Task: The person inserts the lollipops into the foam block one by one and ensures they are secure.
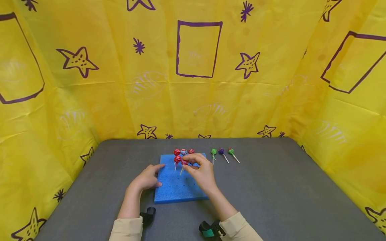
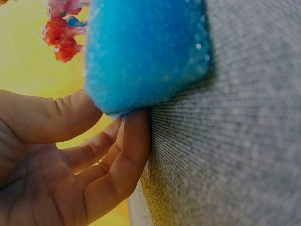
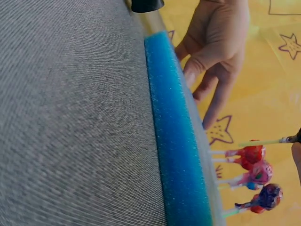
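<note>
My left hand (image 1: 147, 176), fingers spread, rests against foam block (image 1: 172, 193) at nine-o'clock edge, apparently steadying it. Right hand (image 1: 202, 171) pinches lollipop (image 1: 184, 162) by head above block, apparently leaving stick free.

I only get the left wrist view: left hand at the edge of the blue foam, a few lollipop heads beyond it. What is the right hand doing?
Observer: In the head view, the right hand pinches a lollipop over the blue foam.
Operator: Is it planted yet?
Observer: No. The right wrist view shows its stick ending short of the surface.
Operator: Any others lying loose?
Observer: Yes, the head view shows three loose lollipops on the grey table, to the right of the foam: two mostly green, one purple.
</note>
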`<state>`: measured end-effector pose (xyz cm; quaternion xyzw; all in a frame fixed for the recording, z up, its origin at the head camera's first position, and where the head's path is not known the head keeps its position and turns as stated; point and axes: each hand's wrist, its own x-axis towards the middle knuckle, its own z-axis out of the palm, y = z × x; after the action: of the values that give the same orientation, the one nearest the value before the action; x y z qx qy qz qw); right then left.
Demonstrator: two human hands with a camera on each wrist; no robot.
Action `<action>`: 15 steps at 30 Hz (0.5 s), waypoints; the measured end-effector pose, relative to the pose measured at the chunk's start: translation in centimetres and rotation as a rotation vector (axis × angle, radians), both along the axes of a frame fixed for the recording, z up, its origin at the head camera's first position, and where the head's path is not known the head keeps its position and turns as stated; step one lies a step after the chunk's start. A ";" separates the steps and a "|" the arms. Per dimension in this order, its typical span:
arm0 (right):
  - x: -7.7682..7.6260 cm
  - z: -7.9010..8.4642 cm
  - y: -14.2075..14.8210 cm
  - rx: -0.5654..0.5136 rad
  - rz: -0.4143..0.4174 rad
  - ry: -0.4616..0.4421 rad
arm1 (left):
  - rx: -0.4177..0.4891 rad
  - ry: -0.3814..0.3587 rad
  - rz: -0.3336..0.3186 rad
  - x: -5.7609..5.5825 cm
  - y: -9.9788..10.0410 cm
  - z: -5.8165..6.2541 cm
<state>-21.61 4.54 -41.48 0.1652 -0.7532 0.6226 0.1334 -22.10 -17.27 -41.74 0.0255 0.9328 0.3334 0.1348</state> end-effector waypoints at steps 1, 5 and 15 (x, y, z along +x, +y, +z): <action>0.0 -0.1 -0.1 -0.006 0.003 -0.004 | 0.000 0.002 -0.002 0.0 0.0 0.0; -0.1 -0.3 -0.3 -0.022 0.026 -0.023 | -0.002 0.007 -0.007 0.0 0.0 0.0; 0.2 -0.2 -0.6 0.030 -0.011 -0.070 | 0.000 0.004 -0.008 0.0 0.0 0.0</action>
<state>-21.38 3.91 -41.72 0.1408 -0.7675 0.6161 0.1079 -22.10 -17.25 -41.70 0.0299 0.9329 0.3328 0.1342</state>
